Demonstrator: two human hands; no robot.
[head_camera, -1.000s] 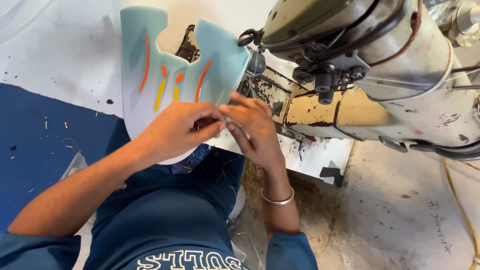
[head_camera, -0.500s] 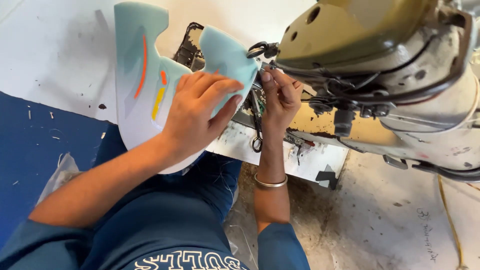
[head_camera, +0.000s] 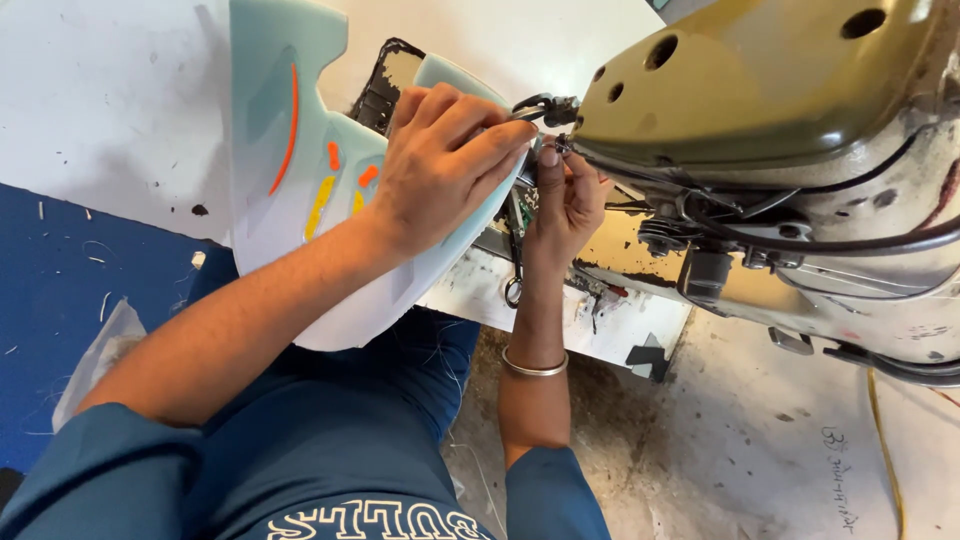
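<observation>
A pale teal shoe-upper piece (head_camera: 290, 190) with orange and yellow stripes lies across the white machine table (head_camera: 110, 110). My left hand (head_camera: 440, 165) rests on top of this piece, fingers stretched toward the needle area of the olive-green sewing machine (head_camera: 760, 100). My right hand (head_camera: 568, 195) is raised under the machine head, fingertips pinched together at the needle; the thread itself is too fine to make out. A metal bangle (head_camera: 533, 365) sits on my right wrist.
Small scissors (head_camera: 514, 270) hang beside my right hand. Black cables (head_camera: 800, 240) run along the machine's side. A blue surface (head_camera: 70, 320) with thread scraps lies at left, with a clear plastic bag (head_camera: 100, 355) on it. Dirty concrete floor (head_camera: 780, 450) is below.
Both hands have moved up and rightward toward the needle. My right hand rose from the piece's edge to the needle and pinched there; my left hand slid across the teal piece.
</observation>
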